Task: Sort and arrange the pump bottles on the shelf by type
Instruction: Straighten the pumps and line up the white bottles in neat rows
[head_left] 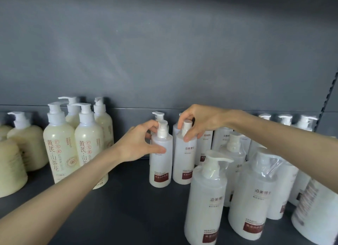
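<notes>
Far left on the shelf [128, 199]: cream bottles [60, 146], grouped and upright. Next, the left hand [139, 142], fingers curled round the pump neck of the left white bottle [161, 164], thumb pressed along its shoulder. Just beside it, the right white bottle [184, 158], gripped at the pump head from above by the right hand [199, 122], thumb down on the shoulder. Both upright, long axes vertical, directly beneath the fingers. Further right, crowded white bottles [206, 199], seemingly the same kind. Probably calls for a short slide rightward, on the right hand's side.

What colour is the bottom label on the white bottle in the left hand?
The label is dark red; head view.
</notes>
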Motion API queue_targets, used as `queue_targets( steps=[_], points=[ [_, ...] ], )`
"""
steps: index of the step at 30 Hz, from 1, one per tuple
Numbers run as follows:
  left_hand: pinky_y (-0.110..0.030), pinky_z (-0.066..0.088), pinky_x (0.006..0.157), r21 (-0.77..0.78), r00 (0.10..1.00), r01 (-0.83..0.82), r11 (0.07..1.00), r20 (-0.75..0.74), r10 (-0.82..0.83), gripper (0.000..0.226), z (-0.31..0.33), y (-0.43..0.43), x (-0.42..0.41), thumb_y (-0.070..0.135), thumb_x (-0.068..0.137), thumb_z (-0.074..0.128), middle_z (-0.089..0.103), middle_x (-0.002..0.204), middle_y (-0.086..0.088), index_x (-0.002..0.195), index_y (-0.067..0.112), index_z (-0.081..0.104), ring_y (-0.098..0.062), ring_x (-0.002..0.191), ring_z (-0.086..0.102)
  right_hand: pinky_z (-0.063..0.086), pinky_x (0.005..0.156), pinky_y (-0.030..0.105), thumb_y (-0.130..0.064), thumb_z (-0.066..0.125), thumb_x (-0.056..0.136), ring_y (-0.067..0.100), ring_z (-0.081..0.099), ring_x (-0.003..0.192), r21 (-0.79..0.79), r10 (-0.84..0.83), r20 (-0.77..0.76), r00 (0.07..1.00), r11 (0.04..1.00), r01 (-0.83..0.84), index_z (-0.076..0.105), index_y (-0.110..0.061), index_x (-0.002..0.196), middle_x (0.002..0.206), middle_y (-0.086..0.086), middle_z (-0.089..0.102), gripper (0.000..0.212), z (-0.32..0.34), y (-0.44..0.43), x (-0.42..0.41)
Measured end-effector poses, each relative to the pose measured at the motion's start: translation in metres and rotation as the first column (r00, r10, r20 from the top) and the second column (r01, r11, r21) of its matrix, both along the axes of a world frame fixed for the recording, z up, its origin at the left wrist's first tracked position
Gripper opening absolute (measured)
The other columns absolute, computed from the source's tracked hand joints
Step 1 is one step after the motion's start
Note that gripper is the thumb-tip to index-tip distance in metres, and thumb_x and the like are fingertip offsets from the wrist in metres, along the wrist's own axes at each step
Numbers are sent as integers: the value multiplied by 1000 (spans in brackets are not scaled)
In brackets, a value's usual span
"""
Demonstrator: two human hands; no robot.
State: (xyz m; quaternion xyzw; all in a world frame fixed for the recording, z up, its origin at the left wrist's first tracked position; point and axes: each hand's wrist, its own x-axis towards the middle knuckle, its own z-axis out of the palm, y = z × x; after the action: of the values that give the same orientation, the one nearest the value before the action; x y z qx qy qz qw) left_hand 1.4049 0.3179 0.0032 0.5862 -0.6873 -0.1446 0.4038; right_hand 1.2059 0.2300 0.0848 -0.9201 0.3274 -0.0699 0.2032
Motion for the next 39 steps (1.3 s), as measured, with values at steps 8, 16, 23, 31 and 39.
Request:
queue_targets(
  steps=[8, 16, 23, 31, 39],
  points=[
    [-36, 50, 94, 34, 996, 13, 999, -86, -10, 58, -6, 0, 1, 27, 63, 83, 62, 111, 6, 114, 24, 57, -15, 101, 63, 60, 74, 35, -11, 80, 73, 12, 63, 76, -4, 14, 0, 1000, 1000, -14, 65, -14, 108, 85, -3, 64, 38, -2, -3, -1],
    [-34, 52, 90, 48, 993, 50, 998, -105, -45, 53, -3, 1, 4, 30, 60, 79, 63, 108, 4, 109, 23, 59, -18, 98, 65, 60, 69, 32, -11, 80, 73, 6, 61, 67, -47, 13, 25, 1000, 999, -12, 66, -13, 107, 85, 0, 65, 37, -3, -1, 3],
    [-34, 51, 92, 60, 994, 67, 996, -96, -61, 45, -3, 0, 5, 13, 73, 79, 61, 111, 3, 111, 22, 57, -17, 100, 65, 60, 69, 30, -12, 79, 75, -3, 61, 61, -36, 18, 25, 1000, 999, -17, 64, -15, 109, 87, -1, 65, 37, -4, -2, 2],
    [-16, 47, 86, 41, 1000, 2, 999, 18, -3, 45, 1, 9, 0, 19, 76, 78, 62, 109, 11, 115, 26, 57, -7, 95, 66, 60, 75, 33, -13, 76, 78, 9, 63, 76, 6, 21, 4, 1000, 1000, -21, 63, -18, 114, 97, 4, 66, 38, -1, 0, 0],
    [-27, 51, 80, -96, 956, -184, 978, 212, 201, 36, 3, 16, -5, 34, 68, 82, 59, 98, 7, 98, 30, 62, -10, 83, 62, 57, 77, 32, -16, 71, 84, 19, 64, 84, -3, -27, -39, 999, 1000, 27, 55, -24, 127, 98, 9, 69, 47, 11, 13, -12]
  ],
)
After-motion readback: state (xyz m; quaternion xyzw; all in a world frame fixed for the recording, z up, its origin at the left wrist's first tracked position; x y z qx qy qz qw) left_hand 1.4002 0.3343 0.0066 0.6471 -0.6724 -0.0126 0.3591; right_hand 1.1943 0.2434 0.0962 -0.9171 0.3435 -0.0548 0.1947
